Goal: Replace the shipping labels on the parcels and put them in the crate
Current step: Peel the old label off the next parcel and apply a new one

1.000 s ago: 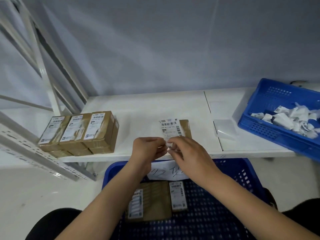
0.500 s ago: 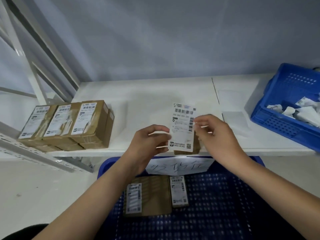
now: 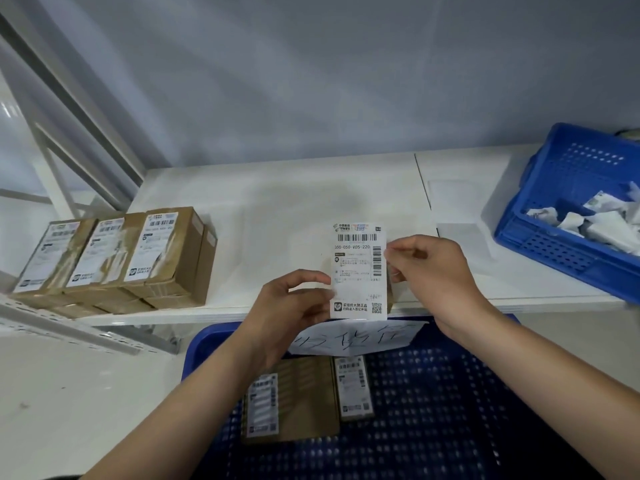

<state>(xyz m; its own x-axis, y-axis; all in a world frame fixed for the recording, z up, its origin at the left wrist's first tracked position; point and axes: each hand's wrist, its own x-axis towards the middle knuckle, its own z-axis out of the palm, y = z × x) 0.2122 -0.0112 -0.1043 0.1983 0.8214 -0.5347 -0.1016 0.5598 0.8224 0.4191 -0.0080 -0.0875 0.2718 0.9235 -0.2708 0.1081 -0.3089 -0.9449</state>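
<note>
Shipping label [image 3: 358,268] stands upright between the two hands, printed side facing the camera, above the near edge of the white table [image 3: 277,209]. The left hand [image 3: 294,306] pinches its lower left edge between thumb and fingers; the right hand [image 3: 429,268] pinches its upper right edge. A barcode runs across the top, and beneath it the code reads "050-050-V05-220" — the first character partly cut off by the edge. A second barcode runs down the right side, and a small QR code sits at the bottom right beside Chinese print too fine to read. A sliver of brown parcel [image 3: 390,299] shows just behind the label.

On the table's left, a stack of brown parcels [image 3: 138,258] carries white labels, partly torn. Below the hands, the blue crate [image 3: 433,410] holds two labelled parcels [image 3: 304,400] side by side — a handwritten paper sign [image 3: 353,337] hangs on its far wall. At the right, a second blue crate [image 3: 568,220] holds crumpled white paper scraps [image 3: 602,223].
</note>
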